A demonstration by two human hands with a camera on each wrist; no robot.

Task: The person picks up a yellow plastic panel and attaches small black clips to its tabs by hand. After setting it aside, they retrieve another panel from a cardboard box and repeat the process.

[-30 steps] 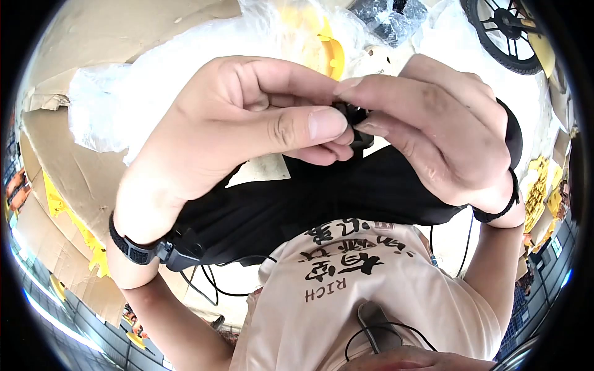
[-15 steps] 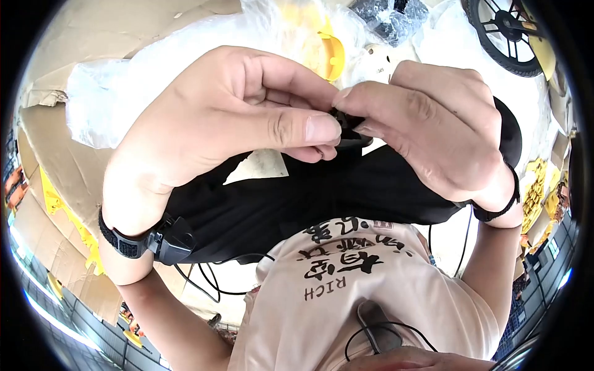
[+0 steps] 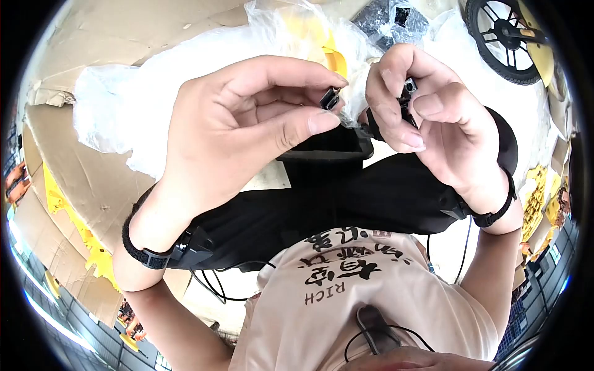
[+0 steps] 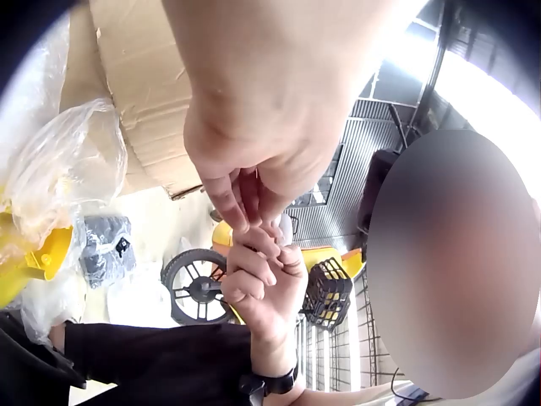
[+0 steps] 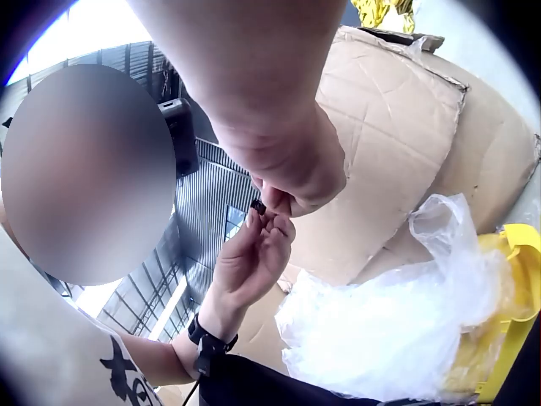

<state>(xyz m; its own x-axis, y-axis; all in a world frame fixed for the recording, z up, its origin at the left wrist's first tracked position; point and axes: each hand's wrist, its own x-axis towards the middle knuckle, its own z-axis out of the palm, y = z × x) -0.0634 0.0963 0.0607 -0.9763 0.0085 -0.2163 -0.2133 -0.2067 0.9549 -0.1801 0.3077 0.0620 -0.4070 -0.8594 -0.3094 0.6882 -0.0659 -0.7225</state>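
Bkgd: a workspace floor w/ cardboard [image 3: 68,167] at L, clear plastic [image 3: 179,74] spread along the far side, partly over a yellow part [image 3: 335,60]. Top R, a blk wheel [image 3: 508,34] w/ spokes; near it, a clear bag [image 3: 387,25] w/ dark contents. L wrist view also shows a blk basket [image 4: 328,293] and metal-look walls.

A person in a pale shirt [image 3: 365,278] w/ dark lettering and blk pants [image 3: 260,216], both wrists strapped, holds hands up over the lap, apart from each other. L hand [image 3: 226,127] pinches a small blk pc [image 3: 330,98] btwn thumb and fingertips. R hand [image 3: 442,114], fingers curled, grips a small blk-and-silver pc [image 3: 408,89]; its exact shape is too hidden to tell. A blk bin [image 3: 366,151] sits below, btwn the hands as seen from the head cam.
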